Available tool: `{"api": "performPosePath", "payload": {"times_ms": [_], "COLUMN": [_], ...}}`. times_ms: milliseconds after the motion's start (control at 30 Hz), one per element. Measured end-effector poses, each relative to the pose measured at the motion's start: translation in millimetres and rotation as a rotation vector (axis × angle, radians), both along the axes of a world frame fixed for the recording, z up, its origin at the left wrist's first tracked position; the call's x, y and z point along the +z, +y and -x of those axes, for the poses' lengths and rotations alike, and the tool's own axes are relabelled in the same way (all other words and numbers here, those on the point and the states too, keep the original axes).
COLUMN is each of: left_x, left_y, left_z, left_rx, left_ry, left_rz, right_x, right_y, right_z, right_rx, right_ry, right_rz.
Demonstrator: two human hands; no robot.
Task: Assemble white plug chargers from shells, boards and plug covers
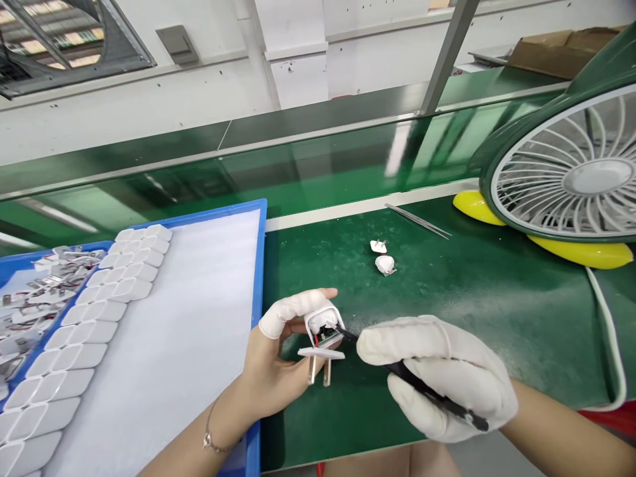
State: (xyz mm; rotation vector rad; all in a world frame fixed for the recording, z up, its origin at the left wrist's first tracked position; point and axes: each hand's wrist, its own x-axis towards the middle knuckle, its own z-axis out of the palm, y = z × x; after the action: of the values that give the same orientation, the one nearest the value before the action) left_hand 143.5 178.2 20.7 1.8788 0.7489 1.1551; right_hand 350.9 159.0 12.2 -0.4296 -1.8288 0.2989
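My left hand (pixel 278 364), with white covers on some fingers, holds a white plug housing (pixel 324 319) whose open side shows a circuit board and a red wire. A plug cover (pixel 321 354) with two metal prongs hangs at the housing's lower edge. My right hand (pixel 440 374), in a white glove, is closed around a black slim tool (pixel 437 397). The tool's tip reaches into the housing's opening; its exact contact point is hidden. Beyond my hands, two small white parts (pixel 385 265) lie on the green table (pixel 318 265).
Tweezers (pixel 417 220) lie toward the table's back. At the right stands a green fan (pixel 596 175) with yellow feet. A blue-edged tray (pixel 262 265) on the left holds rows of white housings (pixel 79 356); another tray behind it holds wired parts (pixel 44 291).
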Motion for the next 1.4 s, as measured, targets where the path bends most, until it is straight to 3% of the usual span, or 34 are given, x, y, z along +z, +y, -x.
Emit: {"api": "performPosePath", "payload": {"times_ms": [100,367,1400], "left_x": [2.0,1.3,2.6], "left_y": [-2.1,-2.2,-3.3], "left_z": [-0.9,-0.3,-1.6], "left_rx": [0.018,-0.016,-0.043], "left_ry": [0.014,0.026,0.061], "left_rz": [0.034,0.06,0.041], "right_x": [5.1,16.0,16.2], "right_y": [1.6,6.6,2.3], "right_z": [0.0,-0.3,0.5], "right_rx": [0.047,-0.01,0.046], "right_ry": [0.094,0.029,0.048], "right_rz": [0.006,-0.026,-0.003]}}
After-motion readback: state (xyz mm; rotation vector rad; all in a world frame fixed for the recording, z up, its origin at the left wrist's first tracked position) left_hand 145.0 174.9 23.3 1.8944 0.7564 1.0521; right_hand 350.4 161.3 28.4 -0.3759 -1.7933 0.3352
